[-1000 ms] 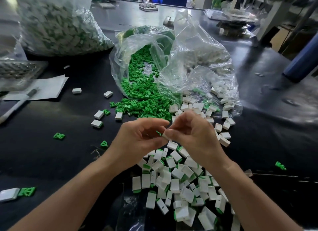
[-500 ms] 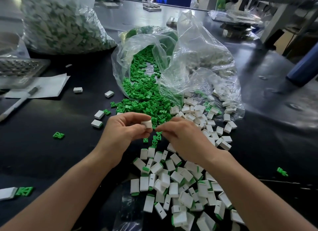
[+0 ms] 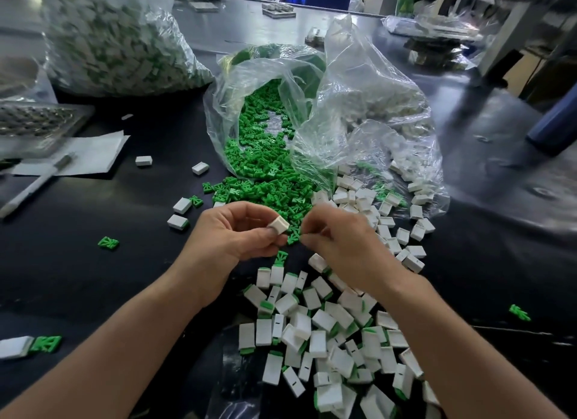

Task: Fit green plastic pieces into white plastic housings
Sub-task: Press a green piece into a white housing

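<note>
A finished pile [image 3: 324,320] lies at 6 o'clock on the counter [image 3: 93,262]. A bag [image 3: 218,122] at 12 spills many green pieces [image 3: 268,168], with bare housings [image 3: 359,200] at 1, so much is left. The left hand [image 3: 231,234], at centre, has its grip pinched on one housing [image 3: 278,225], a small white block. At its 3 o'clock the right hand [image 3: 343,243] curls blurred fingers, and what its grip holds cannot be told.

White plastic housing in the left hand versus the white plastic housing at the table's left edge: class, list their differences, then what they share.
The held white plastic housing is pinched in the left hand above the black table; the left-edge housing lies flat on it. The held one shows no green; the left-edge one has a green plastic piece at its end. Both are small white blocks.
</note>
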Available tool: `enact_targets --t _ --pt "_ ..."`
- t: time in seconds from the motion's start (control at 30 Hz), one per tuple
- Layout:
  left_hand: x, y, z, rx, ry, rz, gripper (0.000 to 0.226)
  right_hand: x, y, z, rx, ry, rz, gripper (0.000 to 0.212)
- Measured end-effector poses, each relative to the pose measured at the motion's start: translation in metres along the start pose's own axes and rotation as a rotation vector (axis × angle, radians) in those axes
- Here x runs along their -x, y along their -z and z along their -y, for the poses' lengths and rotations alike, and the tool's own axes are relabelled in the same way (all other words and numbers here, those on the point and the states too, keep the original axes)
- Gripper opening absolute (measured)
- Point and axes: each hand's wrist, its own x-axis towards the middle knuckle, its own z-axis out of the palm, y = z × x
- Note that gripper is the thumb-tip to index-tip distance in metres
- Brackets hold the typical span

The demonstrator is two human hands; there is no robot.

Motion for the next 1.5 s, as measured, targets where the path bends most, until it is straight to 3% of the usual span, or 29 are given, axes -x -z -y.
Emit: enact_targets --t 0.1,0.27,0.67,1.07,1.5 --pt "0.001 -0.003 -0.001 0.006 0.008 0.029 0.012 0.012 0.013 -0.002 -0.408 -0.086 -0.045 0.023" --pt "0.005 -0.007 -0.001 0.008 0.021 0.081 0.015 0.036 0.007 -0.002 -0.580 -0.128 -0.050 0.032" --pt "0.006 -0.014 0.001 -0.079 0.046 0.142 0.020 0.038 0.005 -0.007 -0.636 -0.015 -0.167 0.031" --pt "0.008 -0.017 0.003 -0.127 0.004 0.163 0.018 0.041 0.002 -0.003 -0.653 0.061 -0.163 0.028" --pt "0.011 -0.018 0.002 -0.216 -0.015 0.196 0.016 0.041 0.000 -0.006 -0.451 0.092 -0.178 0.032"
